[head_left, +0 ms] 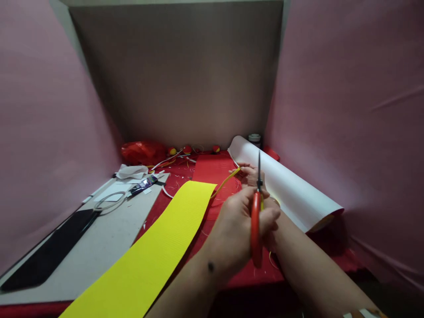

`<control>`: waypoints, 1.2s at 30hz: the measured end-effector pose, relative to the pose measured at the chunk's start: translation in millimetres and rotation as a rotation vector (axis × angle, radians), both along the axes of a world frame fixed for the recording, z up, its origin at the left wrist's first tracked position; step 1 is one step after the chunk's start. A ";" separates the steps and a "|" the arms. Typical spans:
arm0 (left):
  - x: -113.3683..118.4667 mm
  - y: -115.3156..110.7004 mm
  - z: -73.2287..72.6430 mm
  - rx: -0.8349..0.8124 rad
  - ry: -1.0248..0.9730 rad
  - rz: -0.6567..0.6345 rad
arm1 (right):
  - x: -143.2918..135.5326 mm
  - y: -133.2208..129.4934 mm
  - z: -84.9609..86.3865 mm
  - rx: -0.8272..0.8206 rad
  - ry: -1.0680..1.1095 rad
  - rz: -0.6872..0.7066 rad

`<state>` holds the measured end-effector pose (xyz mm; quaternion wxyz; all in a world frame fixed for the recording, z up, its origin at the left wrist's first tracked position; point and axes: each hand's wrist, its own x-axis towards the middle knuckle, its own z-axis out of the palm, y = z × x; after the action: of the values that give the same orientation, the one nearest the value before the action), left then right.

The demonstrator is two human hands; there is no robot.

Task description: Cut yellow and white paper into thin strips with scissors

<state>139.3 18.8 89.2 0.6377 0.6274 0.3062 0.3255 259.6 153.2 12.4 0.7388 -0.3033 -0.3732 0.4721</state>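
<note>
My left hand (pixel 233 221) is closed round a pair of scissors (pixel 255 225) with red handles, their dark blades pointing up and away. Beyond it, my right hand (pixel 250 176) pinches the end of a thin yellow strip (pixel 227 180). The strip's other end reaches the right edge of a long yellow corrugated sheet (pixel 165 234); I cannot tell whether they are joined. This sheet runs from the bottom edge up to the middle and curves slightly. A red corrugated sheet (pixel 212 168) lies flat behind it. My left hand partly hides the right palm and wrist.
A large white roll (pixel 285 185) lies along the right side. At left, a grey board (pixel 132 229) carries a black flat piece (pixel 49 251), a pale ring (pixel 111 201) and a dark tube (pixel 143 185). A red plastic bag (pixel 142 152) and red-yellow balls (pixel 187 149) sit at the back.
</note>
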 end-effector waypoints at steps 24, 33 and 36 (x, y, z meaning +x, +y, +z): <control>-136.2 133.6 -94.8 0.737 1.322 0.486 | 17.5 6.9 7.9 -0.130 0.458 0.055; -137.0 161.3 -94.3 0.605 1.099 0.587 | 23.0 6.5 8.8 -0.119 0.550 0.104; -127.8 161.6 -94.3 0.623 1.131 0.557 | 24.5 6.1 9.0 -0.095 0.558 0.105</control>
<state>11.4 180.4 -5.1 0.0642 0.7521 0.6326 0.1730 284.1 159.3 21.4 0.7723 -0.1762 -0.1483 0.5920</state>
